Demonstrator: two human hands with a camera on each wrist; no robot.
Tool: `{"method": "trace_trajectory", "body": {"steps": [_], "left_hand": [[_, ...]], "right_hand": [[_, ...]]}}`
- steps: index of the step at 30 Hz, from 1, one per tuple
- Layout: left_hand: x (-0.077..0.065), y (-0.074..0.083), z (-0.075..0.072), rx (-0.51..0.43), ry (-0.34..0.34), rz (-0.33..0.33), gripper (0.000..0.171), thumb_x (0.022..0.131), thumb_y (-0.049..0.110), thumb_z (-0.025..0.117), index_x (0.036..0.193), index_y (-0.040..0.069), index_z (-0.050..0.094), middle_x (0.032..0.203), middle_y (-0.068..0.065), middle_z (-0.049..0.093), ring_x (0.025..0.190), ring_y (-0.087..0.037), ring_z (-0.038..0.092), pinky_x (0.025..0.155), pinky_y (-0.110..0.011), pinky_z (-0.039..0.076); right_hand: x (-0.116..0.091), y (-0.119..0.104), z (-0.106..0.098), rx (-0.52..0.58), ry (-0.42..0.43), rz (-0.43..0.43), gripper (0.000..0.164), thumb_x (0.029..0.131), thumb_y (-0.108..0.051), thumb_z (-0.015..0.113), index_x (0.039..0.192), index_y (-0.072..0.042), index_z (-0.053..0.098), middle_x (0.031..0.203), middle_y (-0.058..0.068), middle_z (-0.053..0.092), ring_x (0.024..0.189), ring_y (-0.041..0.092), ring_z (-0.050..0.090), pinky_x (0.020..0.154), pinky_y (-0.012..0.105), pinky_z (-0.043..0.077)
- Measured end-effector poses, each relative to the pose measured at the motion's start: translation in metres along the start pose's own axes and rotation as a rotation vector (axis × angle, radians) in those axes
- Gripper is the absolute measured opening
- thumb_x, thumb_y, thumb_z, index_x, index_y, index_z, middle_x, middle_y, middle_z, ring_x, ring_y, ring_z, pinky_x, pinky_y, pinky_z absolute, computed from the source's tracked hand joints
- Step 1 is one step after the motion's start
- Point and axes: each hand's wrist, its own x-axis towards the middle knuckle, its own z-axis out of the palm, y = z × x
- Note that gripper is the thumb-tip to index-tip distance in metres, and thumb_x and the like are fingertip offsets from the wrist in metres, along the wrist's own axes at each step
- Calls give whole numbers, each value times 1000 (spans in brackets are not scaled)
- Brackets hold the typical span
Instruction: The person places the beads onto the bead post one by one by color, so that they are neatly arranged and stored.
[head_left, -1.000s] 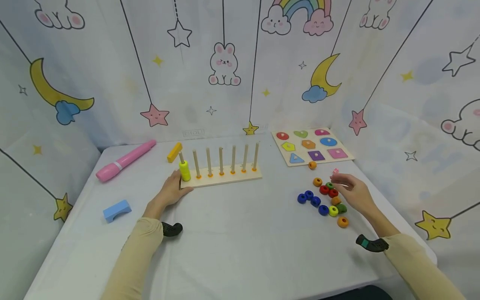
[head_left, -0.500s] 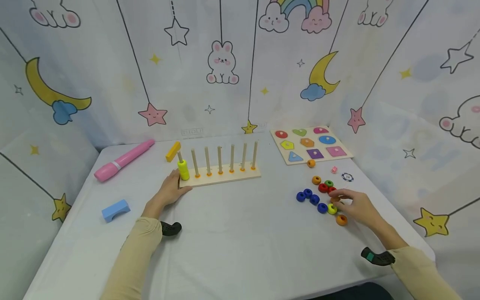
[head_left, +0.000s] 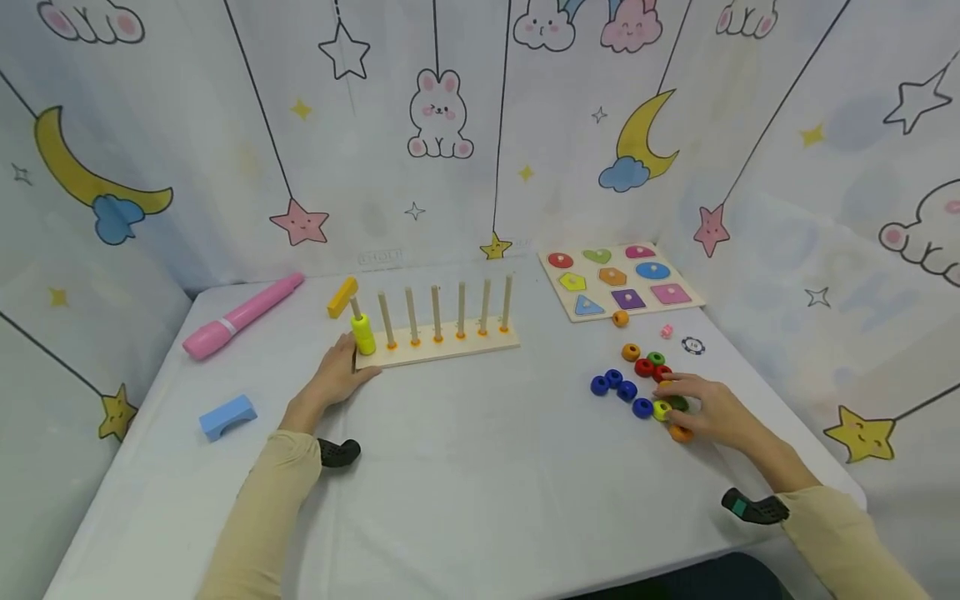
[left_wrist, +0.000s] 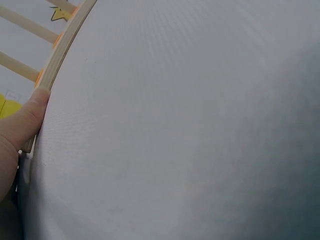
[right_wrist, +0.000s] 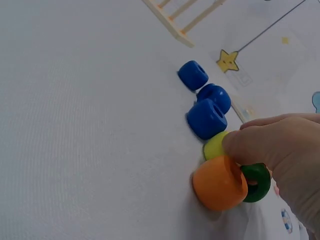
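Since a second ago the right hand (head_left: 711, 412) has moved toward the front edge of the counter (head_left: 480, 492), thumb now touching the bright yellow bead (right_wrist: 214, 146) near the right edge; whether its fingers pinch, I cannot tell. The left hand (head_left: 328, 375) grips the pale seven-pegged board (head_left: 450, 346) toward the back.

Right grip (head_left: 711, 410) moved to yellow bead (head_left: 661, 411)
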Motion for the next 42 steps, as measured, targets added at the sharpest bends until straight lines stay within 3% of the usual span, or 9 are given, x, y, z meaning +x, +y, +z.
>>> {"method": "trace_trajectory", "body": {"steps": [8, 13, 21, 26, 29, 32, 35, 39, 42], "left_hand": [[1, 1, 0, -5, -4, 7, 83, 93, 35, 59, 149, -2, 11, 153, -27, 10, 141, -41, 4, 114, -53, 3], [-1, 2, -2, -5, 2, 2, 83, 93, 34, 60, 148, -4, 12, 152, -28, 11, 140, -42, 4, 114, -54, 4], [3, -1, -2, -3, 0, 19, 83, 93, 34, 60, 149, -3, 11, 152, -28, 10, 141, -41, 2, 114, -54, 2], [2, -2, -1, -15, 17, 31, 82, 92, 32, 61, 149, -3, 13, 152, -27, 12, 140, -42, 4, 114, -54, 3], [-1, 0, 1, -19, 17, 41, 82, 92, 32, 62, 149, -2, 14, 152, -27, 14, 140, -42, 5, 114, -55, 4], [-3, -1, 3, -15, 26, 47, 82, 91, 32, 63, 149, -2, 15, 152, -27, 15, 140, -42, 6, 114, -55, 5], [-4, -2, 1, -12, 48, 49, 81, 91, 31, 63, 149, -2, 16, 151, -26, 17, 140, -42, 8, 114, -55, 6], [-6, -2, -1, -15, 52, 42, 81, 91, 31, 63, 148, -4, 17, 151, -27, 18, 139, -43, 10, 114, -55, 7], [-6, -1, -2, -15, 55, 36, 82, 91, 32, 64, 147, -4, 17, 151, -27, 19, 139, -43, 12, 114, -54, 8]], "right_hand": [[-5, 2, 2, 40, -9, 11, 23, 77, -13, 77, 101, -14, 74, 124, 24, 57, 120, 49, 43, 91, 72, 34], [-5, 4, 5, 9, -6, 32, 25, 77, -16, 77, 102, -13, 73, 128, 26, 53, 120, 51, 41, 90, 73, 33], [7, 4, 1, 23, 106, 6, 42, 76, -5, 77, 115, -6, 63, 100, 9, 70, 106, 36, 57, 90, 62, 43], [18, 1, -6, 47, 150, -9, 40, 80, -11, 75, 117, -4, 62, 107, 10, 68, 98, 29, 61, 86, 52, 49], [24, -4, -5, 126, 141, 34, 37, 86, -13, 71, 119, -3, 60, 111, 12, 65, 101, 30, 61, 84, 34, 54], [37, -13, -3, 229, 136, 57, 36, 88, -10, 67, 122, -2, 57, 112, 14, 64, 102, 31, 61, 81, 16, 52], [57, -44, -11, 295, 127, 29, 35, 89, -2, 62, 123, 1, 54, 113, 18, 63, 102, 34, 61, 80, 9, 47], [83, -88, -20, 352, 132, -79, 35, 87, 8, 59, 121, 6, 53, 112, 22, 62, 100, 37, 61, 83, 13, 49], [107, -105, -18, 370, 166, -167, 34, 86, 9, 59, 120, 7, 55, 112, 21, 63, 99, 34, 62, 84, 16, 50]]}}
